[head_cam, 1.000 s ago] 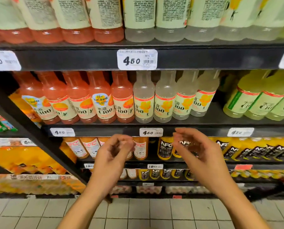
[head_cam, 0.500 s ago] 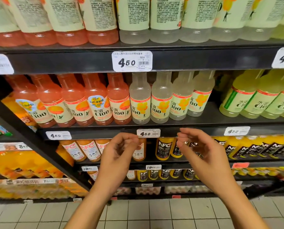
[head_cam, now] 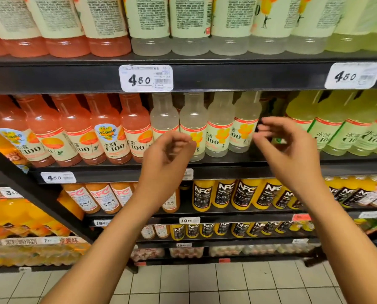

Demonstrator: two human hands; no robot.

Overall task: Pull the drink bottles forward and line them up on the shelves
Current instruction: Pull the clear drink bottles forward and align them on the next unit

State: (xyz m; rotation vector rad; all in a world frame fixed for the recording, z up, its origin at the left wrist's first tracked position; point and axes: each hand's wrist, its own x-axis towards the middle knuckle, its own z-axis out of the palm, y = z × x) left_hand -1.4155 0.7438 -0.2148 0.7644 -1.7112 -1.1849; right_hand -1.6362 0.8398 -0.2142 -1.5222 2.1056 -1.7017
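Obs.: the person stands facing a black metal shelf stocked with drinks; all positions below are taken from the white "4.50" price tag on the shelf edge above it. Directly under the tag stands a row of four clear plastic bottles of pale cloudy drink with orange-flower labels; the two farthest right of the tag sit slightly further back than the two nearest it, so the row is not yet flush. Left of the tag: pink-orange drink bottles. Far right: pale yellow-green bottles, with a dark gap between them and the clear row. Left hand hovers below the tag, fingers loosely curled, pinching nothing; it overlaps the lower part of two clear bottles but contact cannot be confirmed. Right hand hangs before the gap, fingers relaxed and apart, empty. Risks, as judged: bottles stand shoulder to shoulder, so a sideways tug could topple neighbours; pulling too far could tip one off the shelf lip.
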